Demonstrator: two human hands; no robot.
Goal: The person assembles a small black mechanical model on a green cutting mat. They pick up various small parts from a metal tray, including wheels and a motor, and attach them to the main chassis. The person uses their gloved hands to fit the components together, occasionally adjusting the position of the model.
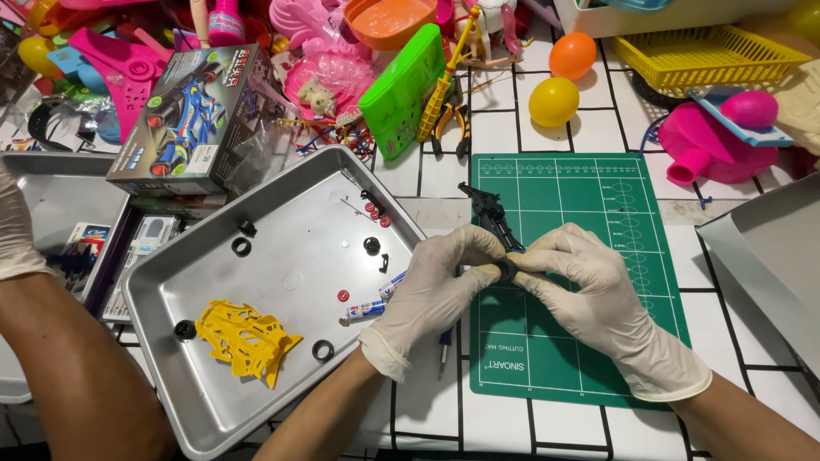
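Both gloved hands meet low over the green cutting mat [589,256]: my left hand [436,286] and my right hand [589,294] are pinched together on a black toy car chassis [494,224], fingertips closed on its near end, where a small dark round part sits between them; I cannot tell whether that part is a wheel. From my grip the chassis points away toward eleven o'clock, above the mat's upper left corner.

At nine o'clock from the chassis lies a metal tray [213,410] with small black rings, red washers and a yellow car body shell [243,337] at its near left. At ten o'clock past the tray stands a model car box [192,119]. At one o'clock sit a yellow egg [553,101] and an orange egg [572,55]. Another person's gloved hand [17,226] enters at the far left edge.
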